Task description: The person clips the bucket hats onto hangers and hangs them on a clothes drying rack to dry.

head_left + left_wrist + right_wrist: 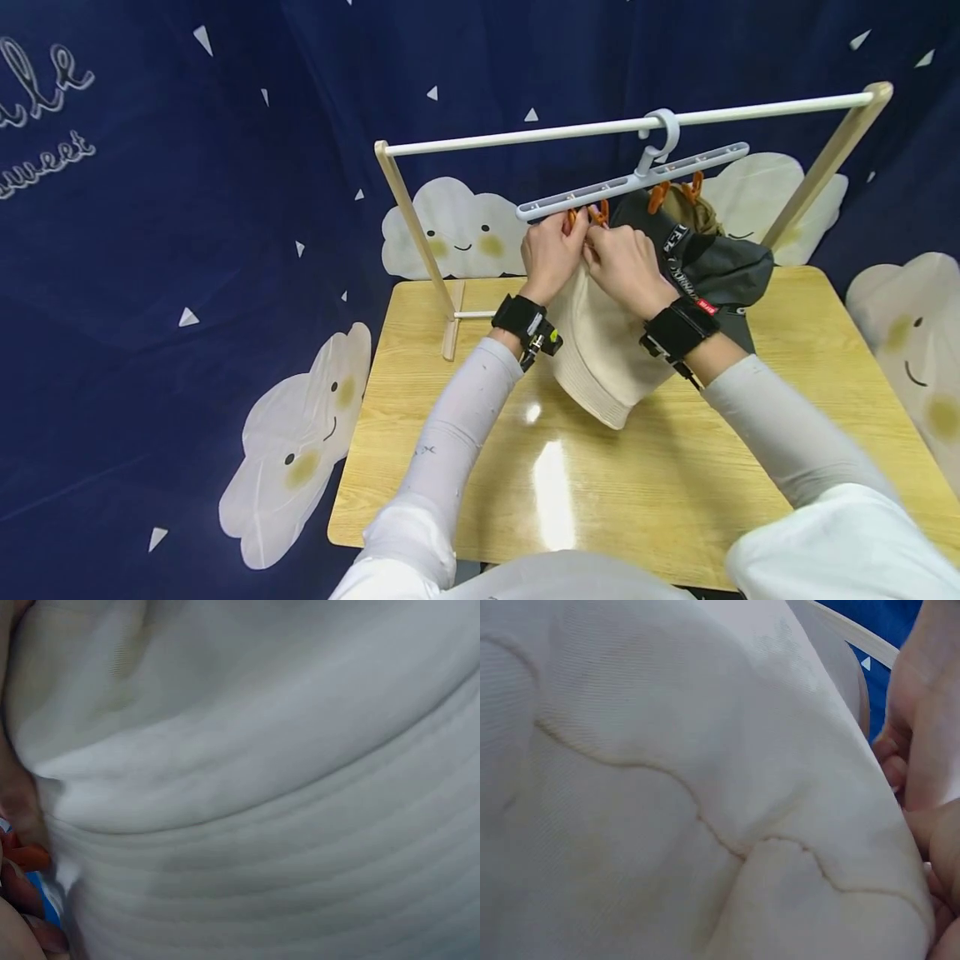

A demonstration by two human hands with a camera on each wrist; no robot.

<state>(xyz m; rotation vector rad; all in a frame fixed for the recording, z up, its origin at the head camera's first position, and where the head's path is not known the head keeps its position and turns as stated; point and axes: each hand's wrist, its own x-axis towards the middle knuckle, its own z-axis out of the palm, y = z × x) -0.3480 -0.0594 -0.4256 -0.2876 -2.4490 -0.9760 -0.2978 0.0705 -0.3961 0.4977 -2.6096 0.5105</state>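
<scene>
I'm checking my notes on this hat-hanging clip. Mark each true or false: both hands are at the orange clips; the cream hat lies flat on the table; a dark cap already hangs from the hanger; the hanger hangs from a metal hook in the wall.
1. Both hands, left hand and right hand, are at the orange clips: true.
2. The cream hat lies flat on the table: false, it is held up at the clips.
3. A dark cap hangs from the hanger: true.
4. The hanger hangs from a wall hook: false, from the white rail.
</scene>
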